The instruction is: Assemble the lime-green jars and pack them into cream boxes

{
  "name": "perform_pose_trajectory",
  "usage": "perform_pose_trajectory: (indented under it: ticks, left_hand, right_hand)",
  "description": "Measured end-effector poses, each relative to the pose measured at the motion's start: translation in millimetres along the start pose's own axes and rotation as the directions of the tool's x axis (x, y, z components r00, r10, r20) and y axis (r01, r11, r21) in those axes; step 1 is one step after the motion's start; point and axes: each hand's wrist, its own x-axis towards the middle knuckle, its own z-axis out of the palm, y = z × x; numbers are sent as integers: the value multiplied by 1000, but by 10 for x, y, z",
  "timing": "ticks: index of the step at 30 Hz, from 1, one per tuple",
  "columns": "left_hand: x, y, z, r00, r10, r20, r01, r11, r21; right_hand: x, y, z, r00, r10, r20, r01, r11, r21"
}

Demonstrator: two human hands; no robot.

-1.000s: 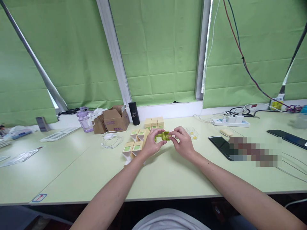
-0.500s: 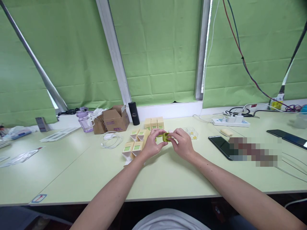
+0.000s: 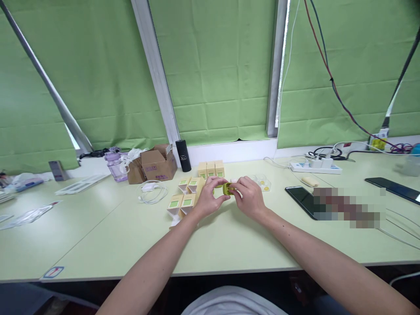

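Our left hand [image 3: 210, 199] grips the green case [image 3: 226, 189]; our right hand [image 3: 248, 197] meets it, hold unclear. Likely light, stiff; we favour its sides.

Softly, brightly lit; glossy at left on the tabletop [image 3: 82, 218], faintly shadowed beneath the left hand [image 3: 210, 199]; stretched toward the edges, pixelated in 1 patch [image 3: 346, 208] at right.

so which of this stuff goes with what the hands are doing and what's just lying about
Seem part of the job:
small green case, held in the left hand, with the right hand touching it
small cartons beside the left hand
clear tray beyond the right hand

Seem just lying about:
cardboard box
purple bottle
black cylinder
dark phone
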Motion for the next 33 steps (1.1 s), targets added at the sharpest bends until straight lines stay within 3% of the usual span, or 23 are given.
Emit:
perform_pose_trajectory:
  ticks: [12,33]
  left_hand:
    - [-7,9,4,1000,8,0,-8,1000,29]
    - [-12,-6,-14,999,39,7,-39,998,39]
  right_hand:
    - [4,-9,-1,999,-43,14,44,998,-43]
    - [4,59,48,995,-104,11,104,994,31]
